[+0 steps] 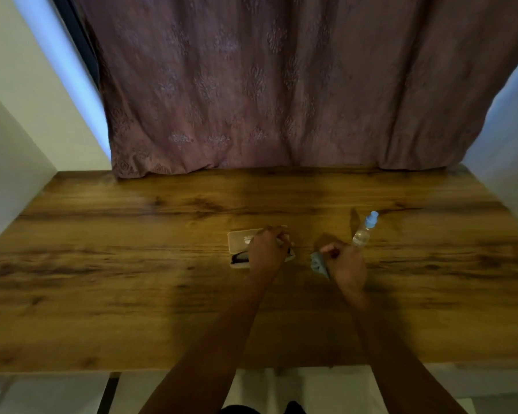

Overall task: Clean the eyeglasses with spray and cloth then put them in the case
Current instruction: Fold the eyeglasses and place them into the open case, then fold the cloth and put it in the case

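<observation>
Head view, landmark: the pale, translucent rectangular plastic eyeglass case [242, 238] lies open on the table, its lid flat toward the curtain.
Head view, glasses: the dark-framed eyeglasses [239, 258] sit in the near half of the case; only their left end shows, the rest is under the hand.
Head view, left hand: the left hand [266, 249] rests over the right part of the case, fingers curled down onto it; whether it grips the glasses or only presses them in, I cannot tell.
Head view, right hand: the right hand [346, 262], just right of the case, is closed around a crumpled pale blue cleaning cloth [318, 262].
Head view, spray: the small clear spray bottle with a light blue cap [365, 230] stands right of the case, beyond the right hand, untouched.
Progress: judging by the layout, spraying and wiping look finished and the glasses are being seated.
Left to do: probably closing the lid and setting the cloth down.
Surface: a brown wood-grain table [132, 279] with dark streaks, bare apart from these things.
Room: a mauve patterned curtain [266, 85] hangs beyond the case to the table's far edge; pale walls stand on both sides.
</observation>
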